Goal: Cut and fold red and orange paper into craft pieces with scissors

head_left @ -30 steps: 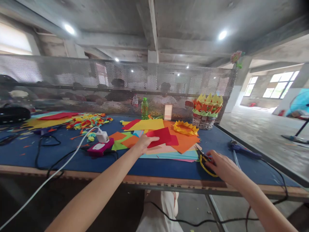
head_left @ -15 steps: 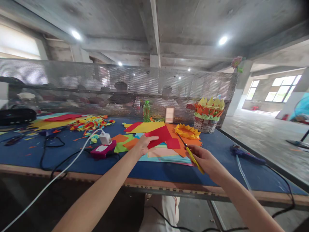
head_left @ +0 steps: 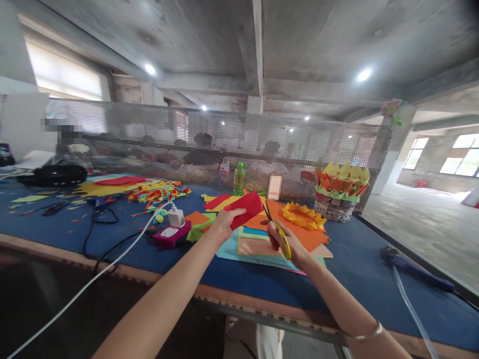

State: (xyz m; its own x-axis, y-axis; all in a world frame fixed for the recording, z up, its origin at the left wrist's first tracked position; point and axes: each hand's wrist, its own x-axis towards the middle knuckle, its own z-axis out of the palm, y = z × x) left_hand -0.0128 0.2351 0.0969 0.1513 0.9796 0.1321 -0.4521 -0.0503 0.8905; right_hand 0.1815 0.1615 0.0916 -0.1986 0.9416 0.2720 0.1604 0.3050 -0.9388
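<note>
My left hand (head_left: pixel 221 224) pinches a red paper sheet (head_left: pixel 247 208) and holds it lifted above the pile of coloured paper (head_left: pixel 269 239) on the blue table (head_left: pixel 112 239). My right hand (head_left: pixel 288 245) grips yellow-handled scissors (head_left: pixel 276 230), their dark blades pointing up at the red sheet's right edge. A yellow paper sunflower (head_left: pixel 303 215) lies on orange paper just behind my right hand.
A pink phone (head_left: pixel 171 235) with white charger and cables lies left of the pile. Paper scraps (head_left: pixel 157 192), a green bottle (head_left: pixel 238 178) and a basket of folded paper (head_left: pixel 341 192) stand along a mesh screen. A glue gun (head_left: pixel 411 267) lies at right. People sit behind the mesh.
My right hand picked the scissors up from the table at the right and brought them left to the red sheet. My left hand lifted that sheet off the pile.
</note>
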